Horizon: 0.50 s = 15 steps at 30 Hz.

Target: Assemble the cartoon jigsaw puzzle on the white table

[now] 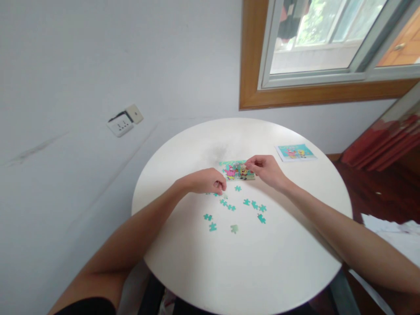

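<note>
A partly joined jigsaw puzzle (233,171) with a pink figure and a yellow figure on teal lies on the white round table (193,267). My right hand (265,168) is at its right edge, thumb and fingertips pinched together; whatever they hold is hidden. To the left of the puzzle, my left hand (210,180) hovers low with curled fingers, and I cannot make out anything in it. Loose teal puzzle pieces (254,204) are scattered below both hands, several of them near my left fingertips. A paler piece (234,229) lies closest to me.
A picture card (296,152) showing the same two figures lies at the table's back right. Behind the table stand a white wall with a socket (120,125) and a wood-framed window (249,94). A red curtain (387,142) hangs on the right, and papers (393,236) lie beyond the table's edge.
</note>
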Each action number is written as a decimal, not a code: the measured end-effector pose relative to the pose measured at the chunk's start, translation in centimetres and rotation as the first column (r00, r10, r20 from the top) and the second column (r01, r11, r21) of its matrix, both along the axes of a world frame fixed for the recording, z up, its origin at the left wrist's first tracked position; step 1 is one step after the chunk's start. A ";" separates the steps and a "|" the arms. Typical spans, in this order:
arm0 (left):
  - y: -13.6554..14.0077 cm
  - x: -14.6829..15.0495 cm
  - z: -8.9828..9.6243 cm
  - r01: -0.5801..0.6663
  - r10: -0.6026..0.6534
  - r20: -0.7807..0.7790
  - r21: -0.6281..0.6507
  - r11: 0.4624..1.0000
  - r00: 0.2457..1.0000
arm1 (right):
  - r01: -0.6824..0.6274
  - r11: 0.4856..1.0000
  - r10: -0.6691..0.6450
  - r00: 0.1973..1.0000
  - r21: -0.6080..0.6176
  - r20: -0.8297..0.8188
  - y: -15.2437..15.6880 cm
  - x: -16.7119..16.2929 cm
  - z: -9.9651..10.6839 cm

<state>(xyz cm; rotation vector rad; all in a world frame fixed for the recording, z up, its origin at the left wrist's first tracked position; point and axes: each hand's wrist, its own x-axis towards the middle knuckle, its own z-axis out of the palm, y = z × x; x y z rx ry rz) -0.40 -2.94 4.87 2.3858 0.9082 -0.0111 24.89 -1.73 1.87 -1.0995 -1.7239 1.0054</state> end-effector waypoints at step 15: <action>-0.8 1.0 -0.6 0.082 -0.084 0.020 0.085 0.993 0.996 | 0.030 0.999 -0.030 0.999 0.021 -0.011 0.5 0.5 0.1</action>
